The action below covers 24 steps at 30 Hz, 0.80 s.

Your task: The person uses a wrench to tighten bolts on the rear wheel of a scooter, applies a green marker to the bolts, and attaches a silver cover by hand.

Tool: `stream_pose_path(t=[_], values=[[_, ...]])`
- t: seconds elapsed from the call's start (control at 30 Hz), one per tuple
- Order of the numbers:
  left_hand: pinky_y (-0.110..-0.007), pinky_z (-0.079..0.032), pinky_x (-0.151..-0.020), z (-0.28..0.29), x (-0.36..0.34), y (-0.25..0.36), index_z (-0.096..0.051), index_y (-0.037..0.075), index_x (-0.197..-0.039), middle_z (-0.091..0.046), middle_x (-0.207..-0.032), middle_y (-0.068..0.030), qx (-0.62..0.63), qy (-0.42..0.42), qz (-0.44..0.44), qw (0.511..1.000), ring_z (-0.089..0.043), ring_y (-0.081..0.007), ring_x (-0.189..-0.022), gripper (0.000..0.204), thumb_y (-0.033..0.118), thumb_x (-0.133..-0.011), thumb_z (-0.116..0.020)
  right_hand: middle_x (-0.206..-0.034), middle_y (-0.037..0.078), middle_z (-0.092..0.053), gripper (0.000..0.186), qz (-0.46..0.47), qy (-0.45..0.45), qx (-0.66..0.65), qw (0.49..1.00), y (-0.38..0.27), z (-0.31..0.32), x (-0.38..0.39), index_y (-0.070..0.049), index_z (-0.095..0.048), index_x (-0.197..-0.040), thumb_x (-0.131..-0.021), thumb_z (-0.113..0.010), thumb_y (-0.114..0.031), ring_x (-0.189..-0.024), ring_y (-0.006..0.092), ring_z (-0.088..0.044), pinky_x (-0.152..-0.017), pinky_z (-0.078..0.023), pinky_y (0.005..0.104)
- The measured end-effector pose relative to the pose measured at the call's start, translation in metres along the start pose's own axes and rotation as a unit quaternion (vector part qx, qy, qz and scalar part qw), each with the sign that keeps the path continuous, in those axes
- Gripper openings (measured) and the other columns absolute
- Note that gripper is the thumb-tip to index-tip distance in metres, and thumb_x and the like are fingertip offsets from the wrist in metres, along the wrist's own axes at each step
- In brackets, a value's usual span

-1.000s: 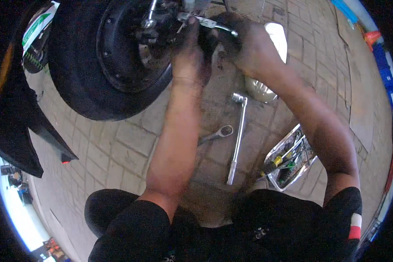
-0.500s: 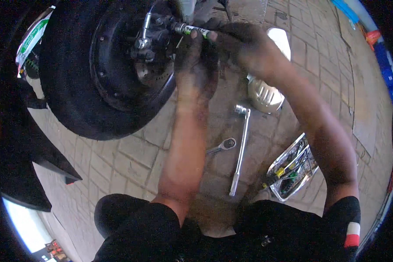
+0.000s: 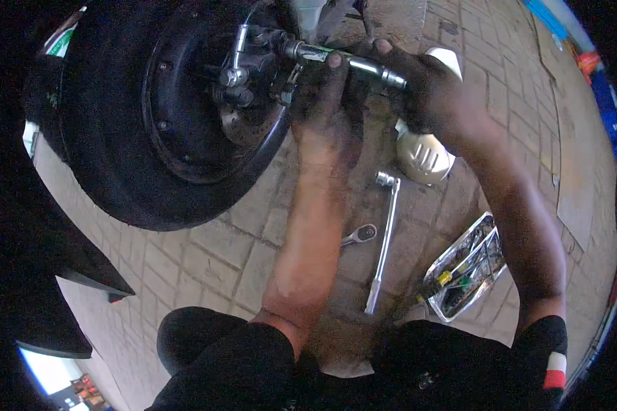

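My left hand (image 3: 328,103) is closed around a slim chrome socket tool (image 3: 369,66) with a green-marked barrel, thumb laid along it. Its left end meets the brake caliper (image 3: 271,51) beside the wheel hub. The tool's bright right end shows against my right hand (image 3: 425,89), which is closed around that end; some of its fingers are hidden. Both hands look dark and dirty. A chrome fitting (image 3: 236,65) stands on the caliper just left of the tool. The black tyre (image 3: 110,137) fills the upper left.
On the paving lie a long chrome socket wrench (image 3: 387,233), a ratchet (image 3: 362,234) and a gold, slotted cover (image 3: 425,159). A shiny metal tray (image 3: 452,312) of screwdrivers and other tools sits near my right forearm. A flat board (image 3: 574,198) lies at far right.
My right hand has moved right along the tool, baring more of its chrome barrel. The whole view has shifted slightly, so wheel and tools appear a little lower and to the right.
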<state>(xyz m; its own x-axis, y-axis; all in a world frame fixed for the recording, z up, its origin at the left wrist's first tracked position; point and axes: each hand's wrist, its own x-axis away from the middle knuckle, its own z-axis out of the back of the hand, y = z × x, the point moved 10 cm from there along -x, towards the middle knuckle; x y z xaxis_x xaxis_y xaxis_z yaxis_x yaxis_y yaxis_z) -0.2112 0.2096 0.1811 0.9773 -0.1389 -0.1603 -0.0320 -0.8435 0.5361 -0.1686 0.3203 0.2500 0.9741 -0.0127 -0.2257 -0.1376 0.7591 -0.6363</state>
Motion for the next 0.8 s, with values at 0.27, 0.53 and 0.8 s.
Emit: stream_pose_path(t=[0.27, 0.53, 0.8], values=[[-0.032, -0.047, -0.079, 0.025, 0.004, -0.001, -0.063, 0.003, -0.104, -0.064, -0.091, -0.0051, -0.167, 0.108, 0.002, 0.98, -0.059, -0.0162, -0.085, 0.022, 0.02, -0.09, -0.063, -0.08, 0.016, -0.062, 0.033, 0.258, 0.083, 0.146, 0.951, -0.019, 0.003, 0.013, -0.002, -0.051, -0.114, -0.098, -0.046, -0.03, -0.075, 0.0282, -0.063, -0.064, -0.048, 0.0428], [-0.029, -0.047, -0.073, 0.004, -0.001, -0.001, -0.062, 0.003, -0.102, -0.062, -0.093, -0.0048, -0.071, 0.016, 0.027, 0.997, -0.058, -0.0143, -0.086, 0.02, 0.019, -0.09, -0.062, -0.07, 0.011, -0.058, 0.033, 0.141, 0.079, 0.089, 0.983, -0.01, -0.001, 0.007, 0.001, -0.052, -0.109, -0.097, -0.046, -0.03, -0.055, 0.021, -0.054, -0.055, -0.046, 0.0398], [-0.032, -0.05, -0.085, -0.015, 0.007, 0.0, -0.06, 0.005, -0.104, -0.063, -0.101, -0.0064, 0.005, 0.031, 0.101, 0.994, -0.061, -0.0189, -0.094, 0.02, 0.016, -0.088, -0.065, -0.074, 0.015, -0.059, 0.027, 0.14, 0.024, 0.073, 0.987, 0.006, -0.014, 0.004, -0.004, -0.051, -0.11, -0.095, -0.043, -0.025, -0.061, 0.0297, -0.061, -0.052, -0.048, 0.0412]])
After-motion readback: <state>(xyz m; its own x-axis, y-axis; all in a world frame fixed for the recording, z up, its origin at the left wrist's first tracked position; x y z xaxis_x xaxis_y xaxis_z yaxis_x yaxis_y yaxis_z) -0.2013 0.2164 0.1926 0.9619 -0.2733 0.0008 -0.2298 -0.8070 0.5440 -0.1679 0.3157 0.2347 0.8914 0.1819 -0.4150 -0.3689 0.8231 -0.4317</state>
